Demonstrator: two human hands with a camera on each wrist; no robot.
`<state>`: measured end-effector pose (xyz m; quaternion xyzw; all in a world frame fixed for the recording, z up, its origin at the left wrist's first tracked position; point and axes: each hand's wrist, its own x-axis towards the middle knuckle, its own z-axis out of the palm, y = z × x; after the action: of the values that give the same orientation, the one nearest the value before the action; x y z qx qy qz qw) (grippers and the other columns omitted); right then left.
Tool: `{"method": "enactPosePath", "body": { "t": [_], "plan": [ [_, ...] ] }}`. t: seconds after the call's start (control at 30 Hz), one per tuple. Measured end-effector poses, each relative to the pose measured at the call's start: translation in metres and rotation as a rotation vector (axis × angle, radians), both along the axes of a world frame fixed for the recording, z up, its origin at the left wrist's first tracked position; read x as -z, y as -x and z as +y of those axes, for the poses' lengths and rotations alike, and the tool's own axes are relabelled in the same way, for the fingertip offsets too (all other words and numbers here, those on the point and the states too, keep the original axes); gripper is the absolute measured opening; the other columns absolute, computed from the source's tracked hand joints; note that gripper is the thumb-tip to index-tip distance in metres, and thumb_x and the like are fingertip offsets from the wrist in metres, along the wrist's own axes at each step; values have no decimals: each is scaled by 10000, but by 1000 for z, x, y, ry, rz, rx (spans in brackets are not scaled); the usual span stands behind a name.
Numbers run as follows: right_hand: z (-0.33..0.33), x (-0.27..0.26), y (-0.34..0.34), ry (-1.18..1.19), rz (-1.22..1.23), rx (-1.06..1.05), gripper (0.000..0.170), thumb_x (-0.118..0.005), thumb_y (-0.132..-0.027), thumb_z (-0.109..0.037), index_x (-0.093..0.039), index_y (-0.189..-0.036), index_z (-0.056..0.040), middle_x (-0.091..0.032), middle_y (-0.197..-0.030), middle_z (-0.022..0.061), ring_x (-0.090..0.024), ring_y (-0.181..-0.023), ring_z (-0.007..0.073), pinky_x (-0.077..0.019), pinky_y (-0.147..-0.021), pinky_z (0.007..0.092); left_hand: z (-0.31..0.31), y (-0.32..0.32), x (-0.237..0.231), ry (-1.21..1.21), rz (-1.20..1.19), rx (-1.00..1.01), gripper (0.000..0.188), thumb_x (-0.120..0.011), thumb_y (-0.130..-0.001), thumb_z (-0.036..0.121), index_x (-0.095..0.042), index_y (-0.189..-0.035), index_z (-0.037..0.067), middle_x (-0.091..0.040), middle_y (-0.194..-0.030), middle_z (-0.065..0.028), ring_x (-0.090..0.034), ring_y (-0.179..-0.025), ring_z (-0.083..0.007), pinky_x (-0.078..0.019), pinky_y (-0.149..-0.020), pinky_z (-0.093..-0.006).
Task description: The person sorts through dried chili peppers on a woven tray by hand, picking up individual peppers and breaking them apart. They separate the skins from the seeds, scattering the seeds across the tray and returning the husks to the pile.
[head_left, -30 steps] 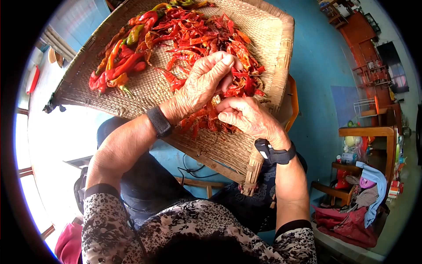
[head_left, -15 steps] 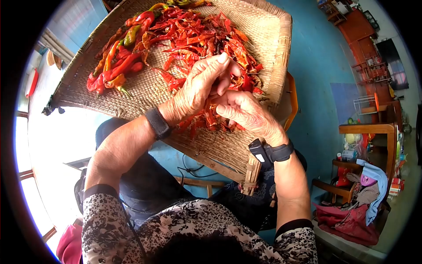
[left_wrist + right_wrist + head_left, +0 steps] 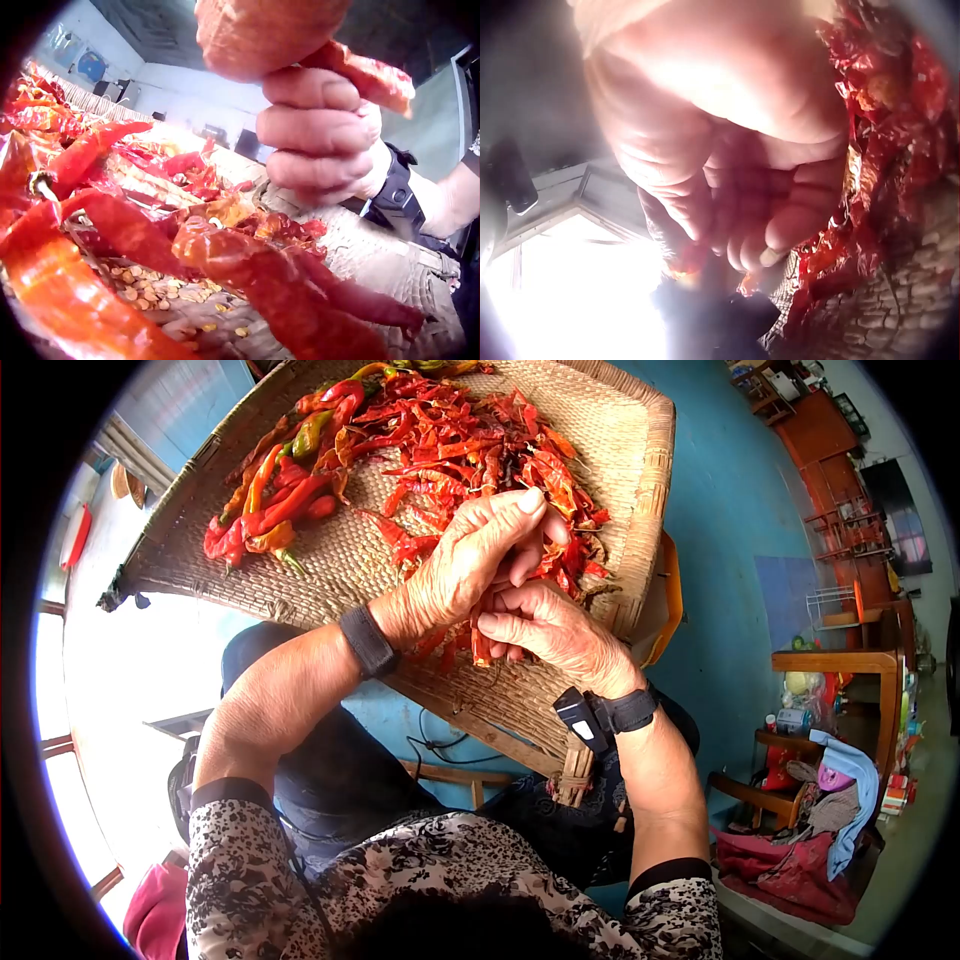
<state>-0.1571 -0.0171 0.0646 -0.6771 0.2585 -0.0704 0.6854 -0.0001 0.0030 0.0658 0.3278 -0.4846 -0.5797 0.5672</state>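
My left hand (image 3: 470,565) is over the near part of a dried red chili pile, its fingers curled. Close below and to the right, my right hand (image 3: 560,635) has its fingers bent in, the two hands meeting at the fingertips. In the left wrist view a strip of dried chili pepper (image 3: 379,81) sticks out between the left hand (image 3: 270,34) and the curled right hand (image 3: 319,139); both pinch it, largely hidden by fingers. Dried chilies (image 3: 247,277) and loose pale seeds (image 3: 146,289) lie close under the hands. The right wrist view shows the right palm (image 3: 727,150) with bent fingers.
A large woven tray (image 3: 610,470) slopes across the person's lap. Fresher red, orange and green peppers (image 3: 285,505) lie on its left side. An orange-rimmed container (image 3: 665,600) stands beyond the right edge. A chair heaped with cloths (image 3: 790,870) is at far right.
The right hand has moved left and up against the left hand, its fingers now closer in. The left hand has shifted slightly right and down. The tray and chili pile stay in place.
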Motion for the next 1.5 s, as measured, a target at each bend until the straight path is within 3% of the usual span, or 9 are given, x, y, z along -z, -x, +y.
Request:
{"method": "enactPosePath", "body": {
  "t": [0.13,0.4,0.53,0.67,0.77,0.87,1.03,1.27,1.5],
  "plan": [
    [-7,2,7,483,104,-71,276,-643,-903,-247,-620,-794,6,-582,-655,104,-576,-621,178,-440,-581,347,0,-3,1,28,-31,-20,505,-387,-1020,478,-631,-972,39,-426,-544,31,-401,-524,-72,-324,-478,-223],
    [-16,-18,34,671,329,72,291,-616,-832,-266,-579,-718,0,-587,-633,160,-597,-599,315,-441,-594,413,1,-15,0,-55,-97,-166,518,-371,-1024,504,-629,-963,60,-381,-552,51,-317,-494,-52,-242,-462,-233],
    [-25,-19,55,727,304,228,216,-602,-884,-225,-605,-743,-62,-620,-607,60,-592,-554,162,-432,-513,357,2,-18,1,-63,-224,-108,493,-372,-1029,487,-637,-978,75,-413,-576,51,-346,-508,-46,-286,-476,-224],
    [-32,-29,73,888,336,410,239,-621,-909,-235,-613,-751,-55,-626,-617,53,-586,-541,156,-432,-505,345,1,-4,32,-44,-340,105,238,-531,-1012,253,-637,-996,40,-588,-754,7,-556,-718,-82,-476,-629,-276],
    [-37,-26,84,1082,361,554,200,-635,-882,-177,-590,-765,-22,-606,-634,126,-601,-563,275,-441,-538,391,1,-3,39,351,-896,243,177,-600,-937,165,-611,-1019,9,-644,-902,-111,-648,-816,-270,-522,-735,-360],
    [-40,-28,96,1154,499,619,146,-632,-868,-139,-597,-786,-24,-631,-712,153,-611,-673,390,-461,-590,442,7,1,51,469,-1011,240,160,-618,-898,142,-611,-1012,30,-625,-954,-142,-633,-851,-344,-525,-734,-401],
    [-40,-23,100,1203,692,628,122,-636,-861,-136,-596,-830,-25,-635,-816,165,-625,-765,381,-479,-645,469,11,7,57,515,-1065,195,152,-607,-896,188,-582,-1002,82,-591,-899,-117,-634,-810,-336,-526,-661,-439],
    [-34,-20,83,1225,438,602,94,-663,-848,-105,-609,-869,-30,-603,-787,162,-605,-713,373,-470,-619,436,13,12,55,541,-1188,200,214,-631,-870,167,-572,-1057,81,-582,-916,-109,-629,-862,-320,-530,-699,-421],
    [-38,-18,81,1305,678,502,164,-691,-798,-88,-604,-910,-5,-587,-857,161,-624,-798,388,-500,-666,472,15,16,59,584,-1321,204,249,-620,-875,189,-550,-1086,77,-558,-923,-101,-622,-878,-295,-539,-685,-401]
  ]
}}
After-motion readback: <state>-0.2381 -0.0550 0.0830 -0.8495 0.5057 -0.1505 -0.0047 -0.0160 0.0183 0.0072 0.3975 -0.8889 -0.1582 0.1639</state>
